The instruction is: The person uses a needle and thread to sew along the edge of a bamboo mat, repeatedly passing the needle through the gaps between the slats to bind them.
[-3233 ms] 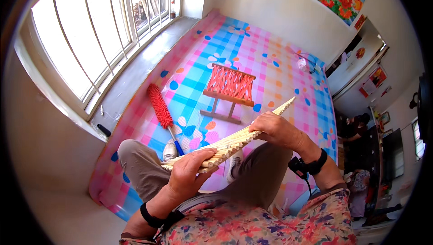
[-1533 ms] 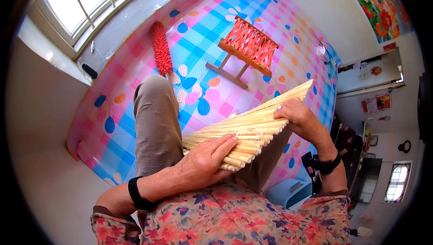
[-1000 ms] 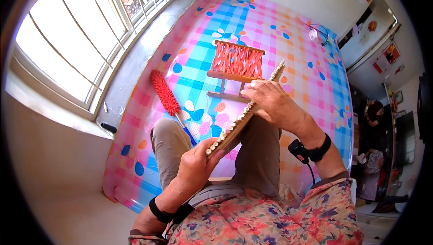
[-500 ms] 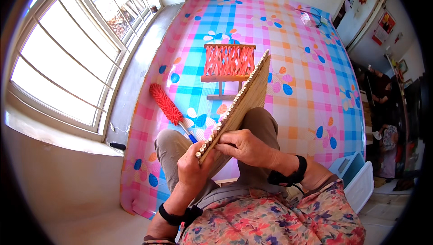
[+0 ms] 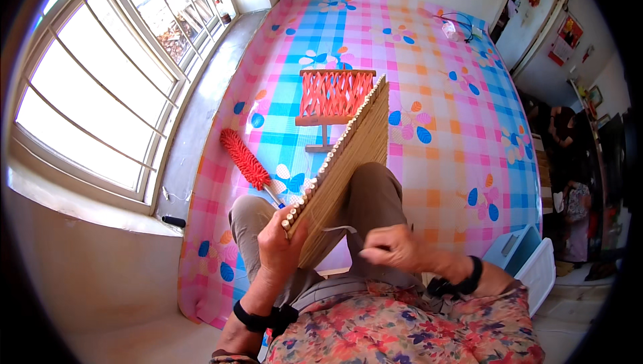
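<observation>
A flat panel of pale stalks [image 5: 348,173] slants up and away from my lap, its row of round cut ends along the left edge. My left hand [image 5: 280,247] is closed around its near corner. Right of the panel, my right hand [image 5: 395,249] is held above my lap, apart from the stalks, fingers curled in a pinch and slightly blurred. A thin white thread [image 5: 341,229] runs from the panel's face to these fingers. Whether a needle is in them is too blurred to tell.
In front stands a wooden folding stool [image 5: 335,96] with a red woven seat. A red fluffy duster [image 5: 242,156] lies to the left on the checked floral sheet [image 5: 429,193]. Light blue bin [image 5: 512,250] at right; barred window at left. Another person [image 5: 564,129] shows at far right.
My right hand has left the panel and moved right and down, drawing out the white thread. The left hand keeps its hold, and the panel now shows more of its face.
</observation>
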The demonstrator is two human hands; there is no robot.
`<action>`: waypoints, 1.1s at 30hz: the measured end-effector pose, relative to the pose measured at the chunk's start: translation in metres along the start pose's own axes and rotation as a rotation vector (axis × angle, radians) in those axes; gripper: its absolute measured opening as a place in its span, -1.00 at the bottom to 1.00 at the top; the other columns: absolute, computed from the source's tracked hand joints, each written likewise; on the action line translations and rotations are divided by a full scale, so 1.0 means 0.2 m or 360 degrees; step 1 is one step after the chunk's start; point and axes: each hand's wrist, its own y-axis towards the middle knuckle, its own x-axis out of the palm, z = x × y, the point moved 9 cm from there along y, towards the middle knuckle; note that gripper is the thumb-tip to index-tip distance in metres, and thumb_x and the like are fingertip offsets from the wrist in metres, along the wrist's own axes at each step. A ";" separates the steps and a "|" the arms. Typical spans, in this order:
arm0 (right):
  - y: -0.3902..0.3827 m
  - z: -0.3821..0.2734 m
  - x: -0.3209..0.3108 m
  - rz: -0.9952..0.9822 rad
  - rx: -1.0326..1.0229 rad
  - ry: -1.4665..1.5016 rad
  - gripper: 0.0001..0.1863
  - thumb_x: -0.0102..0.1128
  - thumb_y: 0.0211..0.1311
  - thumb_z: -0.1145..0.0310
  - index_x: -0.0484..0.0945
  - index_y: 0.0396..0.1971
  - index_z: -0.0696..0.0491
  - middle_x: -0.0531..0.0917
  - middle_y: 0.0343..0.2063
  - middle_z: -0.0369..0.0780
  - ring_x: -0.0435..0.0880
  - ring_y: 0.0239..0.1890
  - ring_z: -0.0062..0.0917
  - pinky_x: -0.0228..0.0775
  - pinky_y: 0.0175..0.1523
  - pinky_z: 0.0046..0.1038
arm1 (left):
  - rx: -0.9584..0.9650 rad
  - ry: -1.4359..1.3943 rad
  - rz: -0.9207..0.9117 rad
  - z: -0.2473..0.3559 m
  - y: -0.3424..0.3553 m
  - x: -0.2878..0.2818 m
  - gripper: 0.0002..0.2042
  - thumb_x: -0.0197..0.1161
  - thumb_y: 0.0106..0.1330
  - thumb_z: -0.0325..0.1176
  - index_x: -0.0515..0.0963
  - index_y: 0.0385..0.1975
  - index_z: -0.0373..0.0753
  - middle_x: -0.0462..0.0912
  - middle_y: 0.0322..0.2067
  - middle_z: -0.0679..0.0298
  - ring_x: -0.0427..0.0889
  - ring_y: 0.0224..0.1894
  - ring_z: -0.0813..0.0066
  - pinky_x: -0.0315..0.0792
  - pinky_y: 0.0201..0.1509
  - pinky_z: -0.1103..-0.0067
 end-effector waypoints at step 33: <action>0.13 -0.10 -0.05 0.0501 -0.0306 0.0106 -0.80 0.07 0.32 0.36 0.56 -0.45 0.14 0.52 -0.37 -0.23 0.54 -0.28 -0.53 0.37 -0.12 -0.53 | 0.0064 -0.0245 -0.0086 0.05 -0.02 0.09 -0.66 0.25 0.16 -0.53 0.43 -0.04 -0.34 0.62 -0.20 0.04 0.65 -0.16 0.21 0.50 -0.10 0.48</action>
